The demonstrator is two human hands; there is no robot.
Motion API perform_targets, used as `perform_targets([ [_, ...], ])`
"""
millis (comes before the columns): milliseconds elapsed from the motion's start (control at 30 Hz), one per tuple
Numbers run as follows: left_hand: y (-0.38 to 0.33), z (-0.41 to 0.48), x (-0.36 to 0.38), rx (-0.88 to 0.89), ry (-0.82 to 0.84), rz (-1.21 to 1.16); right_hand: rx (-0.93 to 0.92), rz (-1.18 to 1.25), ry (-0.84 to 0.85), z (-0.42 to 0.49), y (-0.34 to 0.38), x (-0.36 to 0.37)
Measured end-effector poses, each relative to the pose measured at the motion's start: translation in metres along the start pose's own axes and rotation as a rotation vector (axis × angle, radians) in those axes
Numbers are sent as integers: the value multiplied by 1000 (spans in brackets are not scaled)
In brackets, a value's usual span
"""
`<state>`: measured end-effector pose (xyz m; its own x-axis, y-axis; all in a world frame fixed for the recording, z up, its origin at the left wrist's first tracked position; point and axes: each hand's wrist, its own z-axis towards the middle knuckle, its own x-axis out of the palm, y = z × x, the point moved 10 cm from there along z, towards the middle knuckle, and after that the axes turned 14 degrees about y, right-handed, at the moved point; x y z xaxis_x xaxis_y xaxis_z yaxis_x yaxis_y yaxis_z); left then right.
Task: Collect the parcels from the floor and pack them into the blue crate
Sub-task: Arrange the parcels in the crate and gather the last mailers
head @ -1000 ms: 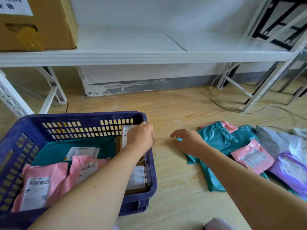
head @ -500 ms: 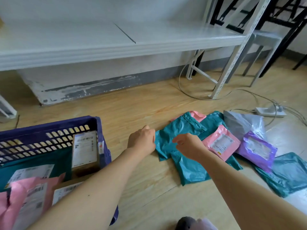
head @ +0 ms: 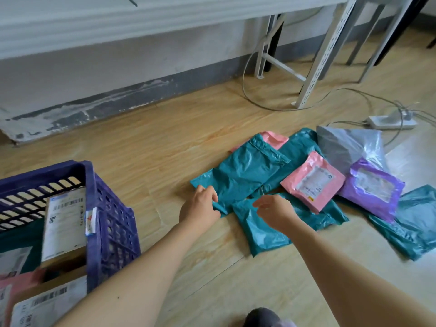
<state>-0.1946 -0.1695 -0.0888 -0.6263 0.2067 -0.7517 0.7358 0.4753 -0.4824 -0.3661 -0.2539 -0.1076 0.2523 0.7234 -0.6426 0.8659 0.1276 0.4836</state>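
Note:
The blue crate (head: 113,223) stands at the left and holds labelled cardboard boxes (head: 63,223) and a pink parcel. A heap of soft parcels lies on the wooden floor to its right: two teal parcels in front, a pink one (head: 313,182), a purple one (head: 372,192), a grey one (head: 349,147) and another teal one (head: 415,223) at the far right. My left hand (head: 200,204) pinches the near corner of the upper teal parcel (head: 245,171). With its fingers spread, my right hand (head: 273,208) hovers just over the lower teal parcel (head: 266,232).
A white shelf leg (head: 313,67) stands behind the heap. Cables loop across the floor to a white power strip (head: 391,121). The wall's grey skirting (head: 94,107) runs along the back. A grey shape (head: 266,317) sits at the bottom edge.
My left hand has left the crate and crossed right to the teal parcel's corner. My right hand has shifted over the lower teal parcel. The view has swung to the right.

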Motion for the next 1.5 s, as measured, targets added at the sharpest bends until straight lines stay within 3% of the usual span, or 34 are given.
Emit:
perform_targets([
  [200,-4,36,55,30,211,-8,68,115,28,31,-32,16],
  [400,-41,74,81,95,277,-29,149,197,-12,47,-78,-8],
  [500,-49,89,89,44,266,-90,196,212,-10,51,-104,-17],
  [600,-35,98,107,-94,312,-241,250,206,72,57,-116,-2],
  [700,-15,97,135,-248,373,-396,261,36,268,66,-112,27],
  [833,2,87,182,-501,393,-993,264,-12,382,71,-106,46],
  [933,-11,87,201,-522,433,-1235,257,-53,393,73,-104,51],
  [1000,-16,93,206,-507,446,-1217,244,-33,403,74,-105,55],
  [1133,-22,101,182,-427,317,-1009,221,33,388,75,-106,51],
  [1233,-15,96,155,-438,227,-985,203,35,300,71,-105,38],
  [1433,2,92,118,-422,178,-1190,76,-383,308,44,-75,38],
  [1500,6,79,101,-430,147,-1222,43,-484,240,35,-61,35],
])
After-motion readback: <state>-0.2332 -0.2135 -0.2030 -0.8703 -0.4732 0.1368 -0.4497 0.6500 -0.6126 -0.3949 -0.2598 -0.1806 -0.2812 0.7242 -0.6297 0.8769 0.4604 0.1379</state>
